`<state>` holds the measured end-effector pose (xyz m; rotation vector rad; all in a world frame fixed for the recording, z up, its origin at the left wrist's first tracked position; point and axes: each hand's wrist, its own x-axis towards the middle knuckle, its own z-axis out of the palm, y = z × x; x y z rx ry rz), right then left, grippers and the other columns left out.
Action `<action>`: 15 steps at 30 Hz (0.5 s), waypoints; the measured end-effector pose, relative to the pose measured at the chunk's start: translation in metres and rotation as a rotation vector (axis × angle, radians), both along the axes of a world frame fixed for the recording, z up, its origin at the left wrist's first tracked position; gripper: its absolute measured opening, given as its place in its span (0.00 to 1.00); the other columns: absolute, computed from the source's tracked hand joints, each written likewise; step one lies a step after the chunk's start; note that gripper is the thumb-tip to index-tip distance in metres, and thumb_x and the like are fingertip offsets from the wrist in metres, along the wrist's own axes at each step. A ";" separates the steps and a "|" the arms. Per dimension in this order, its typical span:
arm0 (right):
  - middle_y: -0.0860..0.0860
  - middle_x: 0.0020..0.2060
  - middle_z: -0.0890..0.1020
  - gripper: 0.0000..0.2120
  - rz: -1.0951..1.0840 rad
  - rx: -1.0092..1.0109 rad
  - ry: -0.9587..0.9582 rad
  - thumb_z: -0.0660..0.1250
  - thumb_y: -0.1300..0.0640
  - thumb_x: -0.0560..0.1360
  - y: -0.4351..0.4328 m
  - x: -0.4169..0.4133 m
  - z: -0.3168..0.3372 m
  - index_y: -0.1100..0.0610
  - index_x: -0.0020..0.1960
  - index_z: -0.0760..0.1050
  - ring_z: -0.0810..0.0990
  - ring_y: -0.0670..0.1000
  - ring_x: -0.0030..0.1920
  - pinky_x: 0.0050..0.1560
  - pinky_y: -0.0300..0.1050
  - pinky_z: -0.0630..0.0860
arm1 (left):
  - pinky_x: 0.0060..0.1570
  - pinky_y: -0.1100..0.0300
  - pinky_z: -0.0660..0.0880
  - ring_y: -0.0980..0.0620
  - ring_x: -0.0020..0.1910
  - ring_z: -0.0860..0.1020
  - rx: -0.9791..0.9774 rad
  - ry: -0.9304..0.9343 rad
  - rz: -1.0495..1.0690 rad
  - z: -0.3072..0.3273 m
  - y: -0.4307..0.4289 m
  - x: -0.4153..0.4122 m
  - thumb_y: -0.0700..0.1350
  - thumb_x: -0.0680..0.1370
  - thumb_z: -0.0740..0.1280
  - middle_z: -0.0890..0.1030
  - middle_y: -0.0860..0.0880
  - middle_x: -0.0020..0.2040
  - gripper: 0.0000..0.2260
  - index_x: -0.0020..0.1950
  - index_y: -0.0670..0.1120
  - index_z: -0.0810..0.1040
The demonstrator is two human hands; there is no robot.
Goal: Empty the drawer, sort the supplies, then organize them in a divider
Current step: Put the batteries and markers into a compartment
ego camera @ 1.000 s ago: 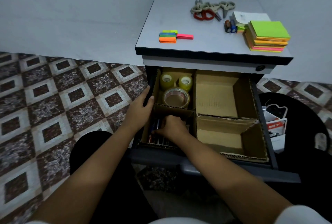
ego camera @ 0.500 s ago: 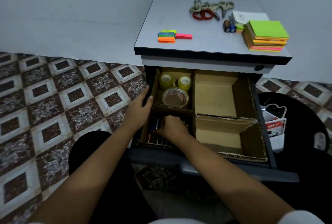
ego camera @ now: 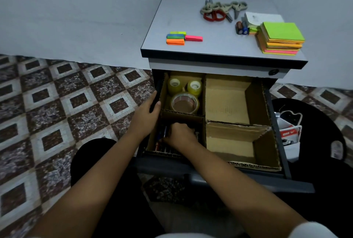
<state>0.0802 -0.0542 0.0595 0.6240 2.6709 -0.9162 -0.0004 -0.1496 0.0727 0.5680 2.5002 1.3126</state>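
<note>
The open drawer holds a cardboard divider with four compartments. Three tape rolls lie in the far left compartment. Pens lie in the near left compartment. My right hand is down in that compartment, fingers curled over the pens; what it holds is hidden. My left hand grips the left edge of the drawer and divider, thumb over the rim. Both right compartments show bare cardboard.
On the cabinet top lie scissors, small sticky flags, a stack of sticky notes, white paper and small dark items. A black stool with a white box stands at the right. Patterned floor tiles lie to the left.
Almost nothing has changed. My right hand stays in the pen compartment and my left hand stays on the drawer's left edge; only the camera shifted slightly.
</note>
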 end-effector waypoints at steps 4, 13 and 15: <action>0.56 0.52 0.81 0.17 -0.017 -0.065 -0.008 0.70 0.48 0.72 0.002 0.001 0.003 0.59 0.54 0.76 0.79 0.57 0.53 0.42 0.42 0.69 | 0.62 0.63 0.59 0.50 0.73 0.62 -0.014 0.014 0.003 0.000 0.000 -0.001 0.52 0.82 0.56 0.64 0.49 0.74 0.21 0.75 0.54 0.60; 0.57 0.51 0.81 0.16 -0.074 -0.183 -0.050 0.69 0.49 0.73 -0.005 -0.007 0.003 0.60 0.54 0.77 0.80 0.57 0.50 0.41 0.45 0.72 | 0.61 0.62 0.61 0.50 0.72 0.63 -0.020 0.020 -0.001 -0.001 0.000 -0.001 0.51 0.82 0.56 0.64 0.49 0.74 0.21 0.75 0.54 0.59; 0.57 0.51 0.81 0.15 -0.087 -0.213 -0.035 0.68 0.50 0.73 -0.006 -0.006 0.002 0.60 0.55 0.77 0.79 0.57 0.51 0.44 0.45 0.73 | 0.61 0.63 0.61 0.50 0.72 0.63 -0.021 0.024 0.001 -0.001 0.000 -0.001 0.51 0.82 0.56 0.64 0.49 0.74 0.21 0.75 0.54 0.59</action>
